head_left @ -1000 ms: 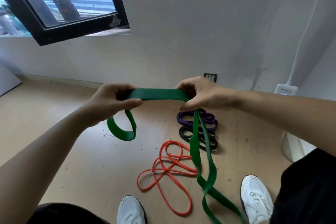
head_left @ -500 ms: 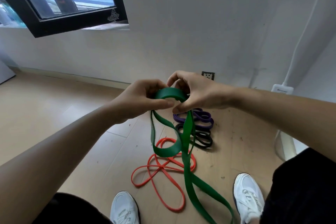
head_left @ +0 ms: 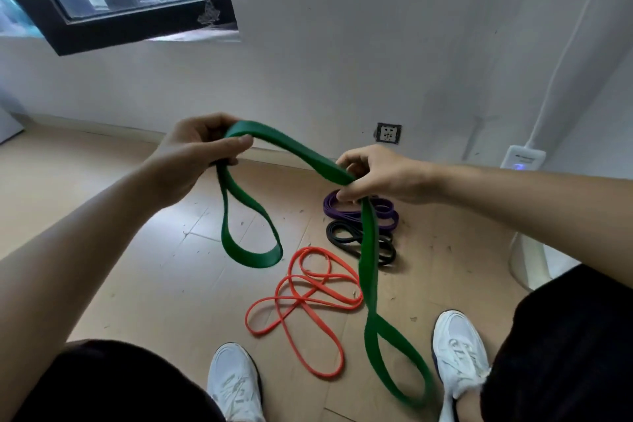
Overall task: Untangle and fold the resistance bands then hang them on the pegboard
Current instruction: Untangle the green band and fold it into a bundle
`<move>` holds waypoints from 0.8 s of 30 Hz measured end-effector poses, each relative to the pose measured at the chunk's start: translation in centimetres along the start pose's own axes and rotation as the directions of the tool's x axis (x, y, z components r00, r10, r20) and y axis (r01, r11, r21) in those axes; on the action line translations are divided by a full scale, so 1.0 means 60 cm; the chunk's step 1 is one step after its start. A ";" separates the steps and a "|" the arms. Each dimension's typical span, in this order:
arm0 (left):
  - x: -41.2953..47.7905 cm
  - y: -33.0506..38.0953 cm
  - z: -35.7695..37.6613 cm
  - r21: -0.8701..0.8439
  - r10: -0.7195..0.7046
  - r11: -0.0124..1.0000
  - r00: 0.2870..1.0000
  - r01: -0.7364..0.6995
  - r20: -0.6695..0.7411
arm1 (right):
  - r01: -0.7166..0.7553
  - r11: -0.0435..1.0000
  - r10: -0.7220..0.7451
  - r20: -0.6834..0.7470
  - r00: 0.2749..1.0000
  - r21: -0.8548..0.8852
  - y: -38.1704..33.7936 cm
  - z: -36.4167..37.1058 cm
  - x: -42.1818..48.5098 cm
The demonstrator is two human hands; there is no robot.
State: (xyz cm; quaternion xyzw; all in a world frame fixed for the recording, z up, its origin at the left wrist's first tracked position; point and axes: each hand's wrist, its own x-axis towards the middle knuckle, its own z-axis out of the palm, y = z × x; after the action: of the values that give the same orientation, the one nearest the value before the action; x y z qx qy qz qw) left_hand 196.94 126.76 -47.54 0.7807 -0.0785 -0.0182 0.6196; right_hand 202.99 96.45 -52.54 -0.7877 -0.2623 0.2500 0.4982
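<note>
Green band [head_left: 294,149] between both hands [head_left: 195,156] [head_left: 376,171]

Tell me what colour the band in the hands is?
The band is green, clearest in the head view.

Forearms are bare all the way down to the left hand [head_left: 191,154] and right hand [head_left: 380,171]. Black legwear [head_left: 102,384] covers both legs, shorts or trousers, can't tell. White lace-up sneakers, left sneaker [head_left: 233,384] and right sneaker [head_left: 459,349], with dark trim along the sole edges.
</note>
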 end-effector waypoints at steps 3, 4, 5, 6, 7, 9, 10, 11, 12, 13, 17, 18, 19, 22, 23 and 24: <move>-0.008 -0.029 -0.029 0.126 -0.073 0.990 0.996 0.065 0.056 | 0.030 0.997 -0.026 -0.064 0.998 0.065 -0.014 -0.021 -0.005; -0.009 -0.036 -0.032 0.163 -0.105 0.983 0.990 0.090 0.089 | 0.042 0.996 -0.036 -0.074 0.997 0.080 -0.019 -0.026 -0.008; -0.011 -0.041 -0.033 0.195 -0.142 0.974 0.982 0.116 0.122 | 0.056 0.995 -0.049 -0.078 0.996 0.088 -0.025 -0.030 -0.010; -0.011 -0.046 -0.031 0.234 -0.174 0.962 0.974 0.138 0.144 | 0.072 0.993 -0.065 -0.078 0.995 0.092 -0.029 -0.031 -0.011; -0.011 -0.048 -0.027 0.289 -0.196 0.946 0.968 0.145 0.158 | 0.087 0.992 -0.080 -0.081 0.994 0.096 -0.033 -0.031 -0.012; -0.008 -0.052 -0.018 0.423 -0.225 0.896 0.960 0.136 0.168 | 0.120 0.989 -0.111 -0.102 0.989 0.089 -0.040 -0.028 -0.013; -0.006 -0.053 -0.015 0.476 -0.240 0.870 0.955 0.131 0.176 | 0.138 0.987 -0.127 -0.119 0.985 0.084 -0.044 -0.025 -0.013; -0.004 -0.052 -0.009 0.504 -0.255 0.854 0.947 0.127 0.194 | 0.153 0.985 -0.140 -0.136 0.981 0.085 -0.048 -0.023 -0.013; -0.003 -0.051 -0.003 0.506 -0.265 0.854 0.939 0.124 0.218 | 0.164 0.982 -0.150 -0.148 0.977 0.090 -0.052 -0.020 -0.012; -0.001 -0.048 0.005 0.492 -0.267 0.863 0.932 0.117 0.246 | 0.174 0.980 -0.158 -0.157 0.975 0.093 -0.055 -0.017 -0.011; 0.007 -0.030 0.049 0.308 -0.188 0.947 0.930 0.087 0.316 | 0.174 0.984 -0.169 -0.138 0.976 0.024 -0.063 -0.003 0.000; 0.011 -0.024 0.058 0.241 -0.159 0.967 0.935 0.083 0.317 | 0.167 0.986 -0.167 -0.114 0.979 -0.005 -0.065 0.001 0.002; 0.015 -0.019 0.066 0.189 -0.136 0.979 0.942 0.080 0.307 | 0.161 0.986 -0.163 -0.088 0.983 -0.036 -0.067 0.003 0.003; 0.019 -0.006 0.089 0.157 -0.107 0.986 0.951 0.063 0.291 | 0.145 0.985 -0.150 -0.046 0.988 -0.091 -0.075 0.004 0.003; 0.019 -0.002 0.097 0.179 -0.096 0.983 0.951 0.044 0.294 | 0.149 0.984 -0.154 -0.039 0.987 -0.102 -0.078 0.004 0.002; 0.018 0.002 0.104 0.191 -0.073 0.981 0.953 0.017 0.294 | 0.157 0.982 -0.160 -0.028 0.987 -0.105 -0.080 0.003 0.001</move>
State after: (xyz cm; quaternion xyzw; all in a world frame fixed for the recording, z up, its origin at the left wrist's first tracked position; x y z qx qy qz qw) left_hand 197.20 120.55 -48.78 0.8250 -0.1552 -0.1432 0.5242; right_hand 202.13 98.35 -48.21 -0.7933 -0.3277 0.1814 0.4801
